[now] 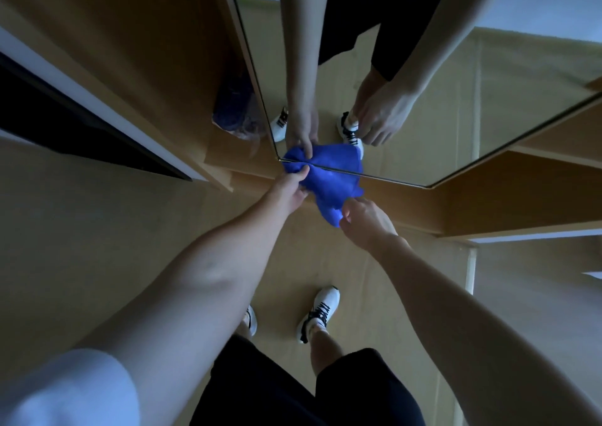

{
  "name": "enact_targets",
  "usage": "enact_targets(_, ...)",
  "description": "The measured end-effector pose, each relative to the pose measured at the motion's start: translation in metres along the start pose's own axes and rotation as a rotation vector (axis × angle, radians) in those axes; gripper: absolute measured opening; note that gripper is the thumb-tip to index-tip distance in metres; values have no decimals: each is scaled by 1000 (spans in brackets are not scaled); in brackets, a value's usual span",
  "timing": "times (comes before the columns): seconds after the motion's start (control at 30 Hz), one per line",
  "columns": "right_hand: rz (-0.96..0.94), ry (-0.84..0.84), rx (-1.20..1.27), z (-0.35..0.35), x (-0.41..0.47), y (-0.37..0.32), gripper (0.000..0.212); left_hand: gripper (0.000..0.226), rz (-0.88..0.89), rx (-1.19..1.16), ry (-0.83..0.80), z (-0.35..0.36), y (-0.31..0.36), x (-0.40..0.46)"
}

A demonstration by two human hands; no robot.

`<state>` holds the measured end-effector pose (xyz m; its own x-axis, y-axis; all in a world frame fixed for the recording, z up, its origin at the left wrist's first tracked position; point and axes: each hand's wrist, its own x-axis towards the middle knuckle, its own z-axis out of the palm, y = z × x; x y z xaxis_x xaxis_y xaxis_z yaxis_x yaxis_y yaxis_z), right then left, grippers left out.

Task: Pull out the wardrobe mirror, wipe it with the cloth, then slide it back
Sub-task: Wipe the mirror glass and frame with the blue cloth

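White sleeve [65, 390] and black shorts [293, 390] nearest the lens, white sneakers [321, 311] on the wooden floor [81, 230] below. Both bare arms reach far toward the wardrobe mirror's [439, 116] bottom edge.

Left hand [290, 188] pinches the blue cloth [329, 181] at its upper left corner, right against the mirror's lower left corner. Right hand [365, 217] sits at the cloth's near lower end, fingers curled onto the fabric; looks like a light pinch. Cloth is bunched and spread between the two hands, pressed to the glass low down, with its reflection just above.

Progress, as judged: mirror stands pulled out from the wardrobe [146, 51], so step one is done. Wiping is in hand, at the bottom edge. Sliding back is left.

Surroundings: wooden wardrobe panels left and right of the mirror; a bluish bundle in clear plastic [237, 113] inside the wardrobe, left of the glass; dark doorway [65, 119] far left. Nothing seems to block the cloth's path.
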<state>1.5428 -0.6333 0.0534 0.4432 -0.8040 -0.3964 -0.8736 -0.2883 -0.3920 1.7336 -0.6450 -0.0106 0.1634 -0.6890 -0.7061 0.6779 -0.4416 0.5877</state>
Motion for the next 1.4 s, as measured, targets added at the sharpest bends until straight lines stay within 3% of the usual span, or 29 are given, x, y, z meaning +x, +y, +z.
enact_targets(0.27, -38, 53, 67, -18, 1, -4, 14, 48, 74, -41, 16, -30, 27, -16)
enact_targets(0.5, -31, 21, 84, 8, -7, 3, 11, 37, -70, -118, 164, -20, 18, -3)
enact_targets(0.6, -13, -6, 66, 18, -11, 7, 12, 42, -76, -155, 86, 2, 3, 0)
enact_targets(0.8, -6, 1, 25, 10, -6, 4, 17, 45, -49, -115, 80, -2, 11, -8)
enact_targets(1.03, -52, 51, 42, -8, 8, -5, 17, 48, -33, -236, 165, -32, 28, -4)
enact_targets(1.27, -7, 42, -14, -9, 8, 12, 21, 46, -85, -325, 40, 21, -3, -10)
enact_targets(1.4, 36, 13, -24, -10, 7, 16, 20, 48, -91, -283, 89, 23, 5, -13)
